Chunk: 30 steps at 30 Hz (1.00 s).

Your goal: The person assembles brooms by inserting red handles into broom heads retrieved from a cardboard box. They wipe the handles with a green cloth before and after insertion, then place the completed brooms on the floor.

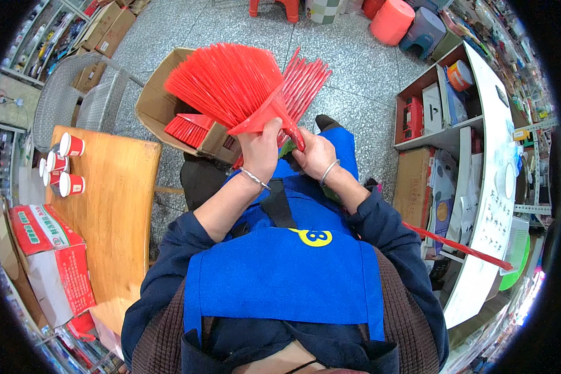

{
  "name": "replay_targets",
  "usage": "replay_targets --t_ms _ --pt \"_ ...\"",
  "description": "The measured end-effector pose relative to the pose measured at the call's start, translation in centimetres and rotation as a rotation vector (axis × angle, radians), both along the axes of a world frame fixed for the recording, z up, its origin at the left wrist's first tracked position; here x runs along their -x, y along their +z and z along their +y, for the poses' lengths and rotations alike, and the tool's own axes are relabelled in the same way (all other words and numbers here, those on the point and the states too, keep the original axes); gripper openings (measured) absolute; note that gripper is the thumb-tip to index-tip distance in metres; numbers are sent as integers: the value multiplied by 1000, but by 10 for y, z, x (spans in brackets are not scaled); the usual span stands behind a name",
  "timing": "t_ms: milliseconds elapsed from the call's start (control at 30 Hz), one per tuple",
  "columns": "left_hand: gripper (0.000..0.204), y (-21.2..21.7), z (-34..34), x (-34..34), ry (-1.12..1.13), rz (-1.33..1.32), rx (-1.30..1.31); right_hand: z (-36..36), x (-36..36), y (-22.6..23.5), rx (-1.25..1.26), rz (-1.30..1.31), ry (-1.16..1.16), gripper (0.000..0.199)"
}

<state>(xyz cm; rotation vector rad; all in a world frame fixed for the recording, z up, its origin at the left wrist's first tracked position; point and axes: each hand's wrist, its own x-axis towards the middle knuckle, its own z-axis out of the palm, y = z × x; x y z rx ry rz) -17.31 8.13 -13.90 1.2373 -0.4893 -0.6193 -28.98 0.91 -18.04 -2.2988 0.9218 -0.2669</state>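
Note:
A red broom head (224,78) with stiff bristles is held up in front of me, its bristles fanned toward the far left. My left hand (260,149) is closed on the base of the broom head. My right hand (316,156) wraps around its narrow neck, close beside the left. A red stick (458,243) sticks out past my right forearm toward the white counter; my arm and body hide whether it joins the broom head. Something green (287,148) shows between my hands, its kind unclear.
Ahead to the left, an open cardboard box (153,118) contains more red broom heads (187,129). Several red sticks (310,84) lie bundled beyond it. A wooden table (121,212) with paper cups (72,145) stands left, a white shelf counter (489,156) right. A wicker chair (100,100) is far left.

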Motion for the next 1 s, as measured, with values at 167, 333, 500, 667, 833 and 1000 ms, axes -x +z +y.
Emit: replay_targets --t_ms 167,333,500,667,833,1000 --pt "17 7 4 4 -4 -24 4 -2 2 1 -50 -69 24 34" --pt "14 7 8 7 -69 -2 57 -5 7 -1 -212 -113 15 31" --pt "16 -1 11 4 -139 98 66 -11 11 -4 -308 -166 37 30" --pt "20 -11 14 -3 -217 189 94 -14 15 -3 -410 -256 59 26" --pt "21 -17 16 -10 -327 238 153 -15 17 -2 -498 -325 63 25" --pt "18 -19 14 -12 -338 270 218 -16 18 -5 -577 -351 55 26"
